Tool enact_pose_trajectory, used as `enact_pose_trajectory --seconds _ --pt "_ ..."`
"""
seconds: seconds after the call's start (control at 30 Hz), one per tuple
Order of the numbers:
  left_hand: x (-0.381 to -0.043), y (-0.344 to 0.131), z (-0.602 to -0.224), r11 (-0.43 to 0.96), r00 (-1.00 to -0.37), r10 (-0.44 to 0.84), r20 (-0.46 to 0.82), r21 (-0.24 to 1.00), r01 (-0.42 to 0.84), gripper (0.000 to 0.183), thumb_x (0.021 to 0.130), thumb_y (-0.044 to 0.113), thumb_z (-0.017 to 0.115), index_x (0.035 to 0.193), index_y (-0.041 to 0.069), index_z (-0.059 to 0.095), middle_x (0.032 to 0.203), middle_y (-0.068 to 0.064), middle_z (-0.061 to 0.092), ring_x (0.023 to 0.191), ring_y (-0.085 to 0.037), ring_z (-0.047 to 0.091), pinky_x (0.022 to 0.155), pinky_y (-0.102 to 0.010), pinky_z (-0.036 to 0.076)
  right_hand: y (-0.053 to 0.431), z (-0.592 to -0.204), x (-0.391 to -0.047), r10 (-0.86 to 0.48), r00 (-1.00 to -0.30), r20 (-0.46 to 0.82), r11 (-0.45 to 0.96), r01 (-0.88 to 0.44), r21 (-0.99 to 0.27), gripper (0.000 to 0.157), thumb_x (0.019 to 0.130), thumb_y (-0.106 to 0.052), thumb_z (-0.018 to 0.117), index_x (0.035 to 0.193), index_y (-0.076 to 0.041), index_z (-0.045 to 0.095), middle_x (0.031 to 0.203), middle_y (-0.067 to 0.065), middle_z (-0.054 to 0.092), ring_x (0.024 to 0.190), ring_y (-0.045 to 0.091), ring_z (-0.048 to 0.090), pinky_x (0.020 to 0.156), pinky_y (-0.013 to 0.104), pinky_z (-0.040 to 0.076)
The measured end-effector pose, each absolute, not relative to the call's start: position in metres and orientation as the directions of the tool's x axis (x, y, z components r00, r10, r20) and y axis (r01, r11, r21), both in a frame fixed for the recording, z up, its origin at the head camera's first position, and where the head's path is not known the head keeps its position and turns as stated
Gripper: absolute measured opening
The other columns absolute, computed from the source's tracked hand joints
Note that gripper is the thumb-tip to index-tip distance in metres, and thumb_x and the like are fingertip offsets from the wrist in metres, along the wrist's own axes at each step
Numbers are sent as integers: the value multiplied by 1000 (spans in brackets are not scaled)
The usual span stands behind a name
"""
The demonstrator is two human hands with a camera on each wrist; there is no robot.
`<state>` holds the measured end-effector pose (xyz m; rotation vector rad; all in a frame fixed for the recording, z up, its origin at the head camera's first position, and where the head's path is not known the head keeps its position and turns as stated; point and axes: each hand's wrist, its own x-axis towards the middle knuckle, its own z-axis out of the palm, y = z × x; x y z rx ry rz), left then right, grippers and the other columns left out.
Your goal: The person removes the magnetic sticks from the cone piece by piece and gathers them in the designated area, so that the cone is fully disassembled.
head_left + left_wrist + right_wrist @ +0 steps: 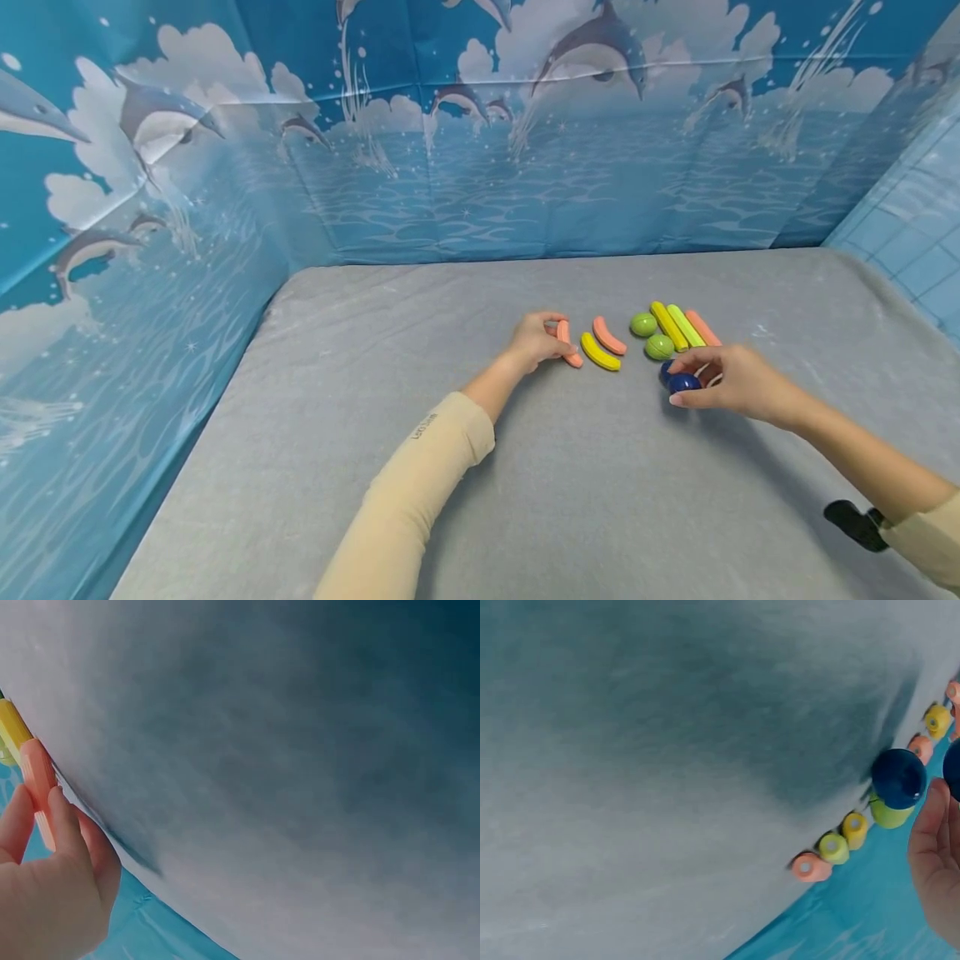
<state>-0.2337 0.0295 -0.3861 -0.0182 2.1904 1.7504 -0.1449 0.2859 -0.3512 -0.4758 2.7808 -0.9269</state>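
My left hand [534, 342] pinches a curved salmon-pink stick [565, 342] between thumb and fingers; the left wrist view shows the same pink stick [39, 776] in its grasp. Just right of it lie a curved yellow stick [600, 353] and another curved pink one [609, 336]. My right hand [738, 387] holds a glossy dark blue ball [684, 383] between thumb and fingers. A second blue ball [665, 372] sits right beside it, partly hidden by the fingers; in the right wrist view this blue ball [898, 778] is outside the grasp.
Two green balls [659, 347] lie beyond the blue ones. Beside them is a row of straight sticks: yellow [669, 326], lime green [686, 326] and pink [702, 328]. All rest on a grey cloth surface [337, 400]. A dolphin-print curtain [480, 192] borders its far and left sides.
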Motion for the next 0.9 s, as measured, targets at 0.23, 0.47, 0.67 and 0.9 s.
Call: enact_pose_trajectory --seconds 0.23,0.47,0.67,0.9 --pt "-233 34 -385 260 -953 179 -243 946 -193 51 77 -7 71 125 4 58 98 -10 56 74 -18 56 69 -27 52 292 -363 -144 -404 -914 -22 784 -334 -523 38 70 -28 82 98 -6 68 93 3 65 77 16 56 61 24 49" --pt "-231 36 -385 301 -962 160 -223 939 -167 53 77 -6 72 127 2 56 100 -10 56 70 -14 52 64 -24 49 290 -370 -144 -456 -889 31 791 -421 -443 34 68 -20 83 94 -6 66 85 -1 63 72 12 54 57 22 47" --pt "-233 38 -387 316 -962 159 -220 935 -162 53 78 -5 72 128 1 55 104 -12 56 72 -14 53 68 -26 51 290 -372 -144 -454 -889 51 797 -431 -423 33 67 -18 84 92 -6 66 84 -1 63 71 12 53 57 23 46" --pt "-232 38 -386 389 -962 166 -216 911 -138 53 79 0 73 129 1 55 105 -12 57 71 -14 54 66 -25 51 292 -374 -142 -451 -890 66 789 -432 -436 35 66 -21 85 92 -6 66 86 1 63 72 13 55 59 22 48"
